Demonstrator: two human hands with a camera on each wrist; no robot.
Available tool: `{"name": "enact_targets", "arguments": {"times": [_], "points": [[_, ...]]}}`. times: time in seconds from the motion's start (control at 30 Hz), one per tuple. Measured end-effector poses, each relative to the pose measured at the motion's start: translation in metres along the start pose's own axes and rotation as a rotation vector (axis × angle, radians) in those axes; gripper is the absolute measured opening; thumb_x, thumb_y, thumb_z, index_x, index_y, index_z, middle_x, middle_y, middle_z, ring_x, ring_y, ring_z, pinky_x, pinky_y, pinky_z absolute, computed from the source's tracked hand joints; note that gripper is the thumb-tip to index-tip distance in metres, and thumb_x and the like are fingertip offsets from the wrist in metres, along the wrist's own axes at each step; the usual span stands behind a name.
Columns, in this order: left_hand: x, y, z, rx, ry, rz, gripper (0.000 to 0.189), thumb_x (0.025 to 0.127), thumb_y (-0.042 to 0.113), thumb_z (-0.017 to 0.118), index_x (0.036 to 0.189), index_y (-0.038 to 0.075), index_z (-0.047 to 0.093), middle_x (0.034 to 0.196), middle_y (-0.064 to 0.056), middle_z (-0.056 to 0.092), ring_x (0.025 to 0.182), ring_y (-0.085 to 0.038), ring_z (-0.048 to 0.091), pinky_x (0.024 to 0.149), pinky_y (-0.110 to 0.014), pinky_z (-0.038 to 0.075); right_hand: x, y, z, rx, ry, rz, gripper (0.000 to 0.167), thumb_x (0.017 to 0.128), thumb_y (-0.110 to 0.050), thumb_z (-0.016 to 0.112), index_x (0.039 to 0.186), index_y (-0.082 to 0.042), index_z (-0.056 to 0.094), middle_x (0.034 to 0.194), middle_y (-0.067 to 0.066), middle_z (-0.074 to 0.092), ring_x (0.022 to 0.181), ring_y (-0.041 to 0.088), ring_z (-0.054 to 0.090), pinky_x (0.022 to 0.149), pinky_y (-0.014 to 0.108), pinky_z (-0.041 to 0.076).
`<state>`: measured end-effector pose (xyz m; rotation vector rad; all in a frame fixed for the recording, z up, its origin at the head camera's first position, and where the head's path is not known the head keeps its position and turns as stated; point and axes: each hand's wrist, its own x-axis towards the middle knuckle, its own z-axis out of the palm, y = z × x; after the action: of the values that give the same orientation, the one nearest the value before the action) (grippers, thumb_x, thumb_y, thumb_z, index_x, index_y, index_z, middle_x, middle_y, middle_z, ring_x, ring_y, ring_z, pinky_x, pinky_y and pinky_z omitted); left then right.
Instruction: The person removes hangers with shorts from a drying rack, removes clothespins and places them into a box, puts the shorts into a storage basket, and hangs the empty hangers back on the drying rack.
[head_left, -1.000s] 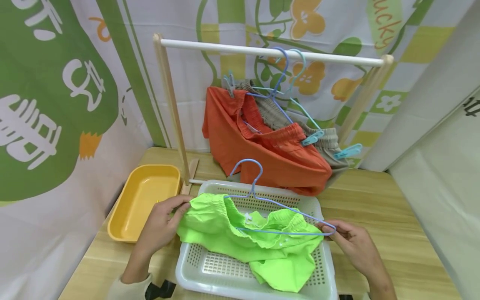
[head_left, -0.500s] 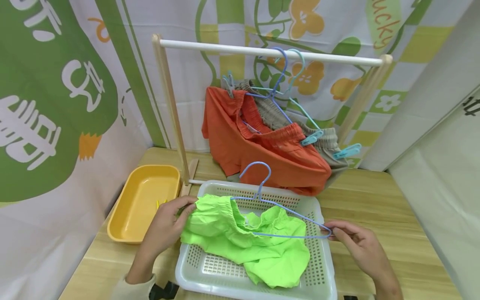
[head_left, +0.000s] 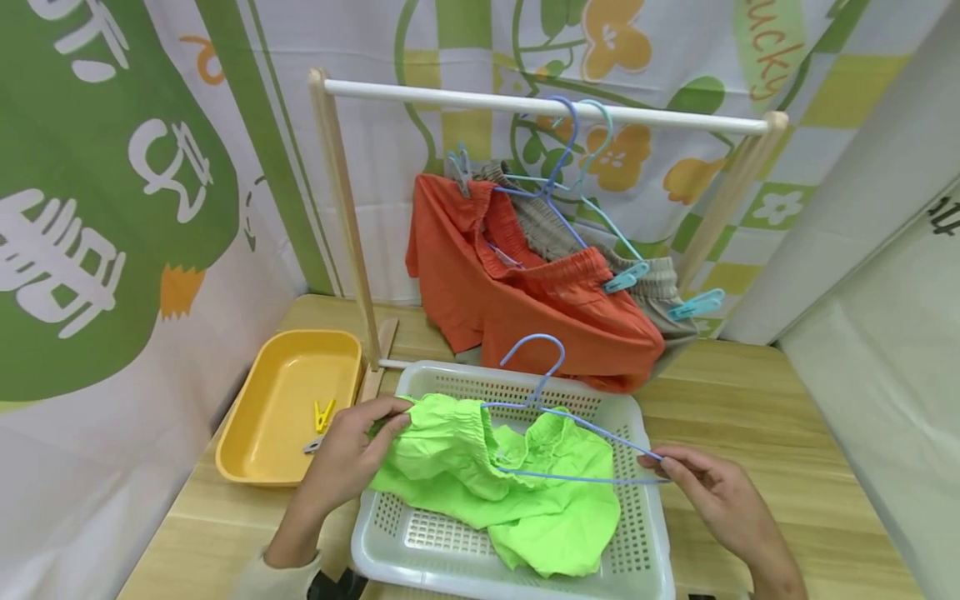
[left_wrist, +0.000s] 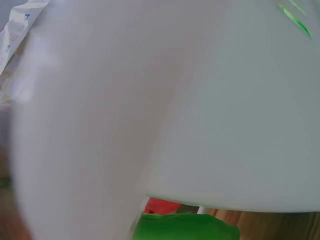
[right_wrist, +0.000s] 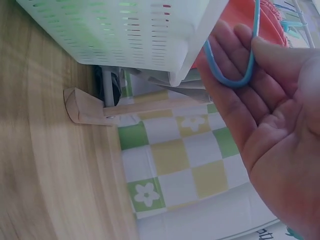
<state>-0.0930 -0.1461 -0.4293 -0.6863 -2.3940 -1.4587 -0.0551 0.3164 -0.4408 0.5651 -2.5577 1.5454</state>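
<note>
My left hand (head_left: 348,467) pinches the left end of the waistband of neon green shorts (head_left: 450,500). The shorts lie over a white perforated basket (head_left: 378,567), their waist partly gaping. A blue wire hanger (head_left: 577,477) has its left part inside the waist, with its hook pointing up. Thumb and fingers of my right hand (head_left: 716,496) grip the hanger's right corner, which sticks out past the shorts. In the right wrist view the hanger's rounded corner (right_wrist: 235,82) crosses the fingers. A pale blur fills most of the left wrist view, above green cloth (left_wrist: 185,227).
Behind the basket stands a wooden rack with a white rail (head_left: 465,99). Orange shorts (head_left: 517,300) and grey shorts (head_left: 660,287) hang there, clipped with clothespins. A yellow tray (head_left: 255,375) at left holds a yellow clothespin (head_left: 324,415) and a grey one (head_left: 313,445).
The hanger has shifted right and slightly down. The shorts' right end has slipped away from my right hand. My left hand has moved rightward with the waistband, exposing clothespins in the tray.
</note>
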Motion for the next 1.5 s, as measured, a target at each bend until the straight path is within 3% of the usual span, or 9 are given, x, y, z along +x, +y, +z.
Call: {"name": "enact_targets", "arguments": {"times": [0.23,0.4,0.7,0.93,1.0,1.1,1.33,1.4,1.5], "points": [[-0.001,0.0,0.001,0.006,-0.004,-0.003,0.014,0.098,0.003,0.07,0.11,0.008,0.075,0.103,0.004,0.074,0.09,-0.013,0.069,0.078,-0.031,0.059,0.0,0.002,-0.004,-0.006,0.062,-0.092,0.026,0.099,0.018,0.051,0.115,0.007,0.069,0.103,0.015,0.076,0.095,0.014,0.074,0.084,0.021,0.057],[-0.004,-0.002,-0.002,-0.009,-0.015,-0.017,0.014,0.098,0.004,0.07,0.11,0.009,0.076,0.105,0.004,0.074,0.093,-0.014,0.07,0.079,-0.032,0.06,-0.002,0.004,-0.01,-0.056,0.126,-0.136,0.024,0.096,0.023,0.051,0.108,0.01,0.068,0.097,0.012,0.076,0.091,0.009,0.073,0.08,0.019,0.057],[-0.009,-0.007,-0.013,0.087,-0.048,-0.083,0.011,0.098,0.007,0.072,0.105,0.015,0.075,0.106,0.009,0.073,0.101,-0.013,0.069,0.086,-0.038,0.058,-0.009,0.002,-0.026,-0.123,0.212,-0.132,0.022,0.096,0.024,0.051,0.106,0.013,0.067,0.094,0.008,0.076,0.09,0.005,0.072,0.081,0.016,0.055],[-0.018,-0.013,-0.021,0.125,-0.076,-0.14,0.011,0.098,0.013,0.072,0.11,0.014,0.075,0.117,0.003,0.073,0.116,-0.023,0.066,0.098,-0.048,0.053,-0.012,0.013,-0.042,0.196,0.253,-0.336,0.021,0.093,0.03,0.044,0.107,0.028,0.059,0.098,0.017,0.075,0.095,0.013,0.073,0.083,0.018,0.055],[-0.02,-0.014,-0.023,0.137,-0.096,-0.15,0.016,0.101,0.017,0.07,0.115,0.011,0.074,0.121,-0.001,0.072,0.12,-0.026,0.064,0.101,-0.05,0.051,-0.014,0.013,-0.046,0.219,0.261,-0.343,0.02,0.094,0.03,0.044,0.107,0.029,0.058,0.099,0.017,0.075,0.095,0.014,0.073,0.083,0.018,0.055],[-0.023,-0.014,-0.027,0.142,-0.125,-0.162,0.023,0.103,0.022,0.066,0.122,0.009,0.072,0.126,-0.003,0.07,0.122,-0.026,0.063,0.101,-0.052,0.051,-0.019,0.01,-0.052,0.179,0.291,-0.288,0.019,0.095,0.029,0.044,0.107,0.029,0.058,0.099,0.013,0.076,0.093,0.012,0.073,0.083,0.017,0.055],[-0.025,-0.011,-0.033,0.149,-0.192,-0.214,0.043,0.101,0.034,0.069,0.136,0.01,0.063,0.136,-0.005,0.064,0.129,-0.03,0.057,0.104,-0.057,0.046,-0.027,-0.004,-0.065,-0.154,0.376,-0.054,0.017,0.099,0.02,0.049,0.11,0.022,0.062,0.097,0.001,0.076,0.09,0.003,0.071,0.083,0.013,0.053],[-0.025,-0.009,-0.034,0.162,-0.199,-0.218,0.049,0.099,0.034,0.072,0.138,0.008,0.062,0.137,-0.005,0.064,0.129,-0.029,0.056,0.104,-0.055,0.046,-0.027,-0.007,-0.066,-0.182,0.406,-0.012,0.017,0.099,0.019,0.05,0.111,0.022,0.063,0.097,0.003,0.076,0.089,0.004,0.072,0.084,0.014,0.053],[-0.025,-0.006,-0.035,0.197,-0.179,-0.195,0.041,0.098,0.027,0.074,0.133,0.008,0.066,0.128,-0.001,0.068,0.114,-0.021,0.064,0.093,-0.047,0.054,-0.027,-0.007,-0.065,-0.135,0.453,0.015,0.017,0.099,0.018,0.052,0.11,0.022,0.063,0.095,0.003,0.076,0.087,0.005,0.073,0.083,0.016,0.055]]}}
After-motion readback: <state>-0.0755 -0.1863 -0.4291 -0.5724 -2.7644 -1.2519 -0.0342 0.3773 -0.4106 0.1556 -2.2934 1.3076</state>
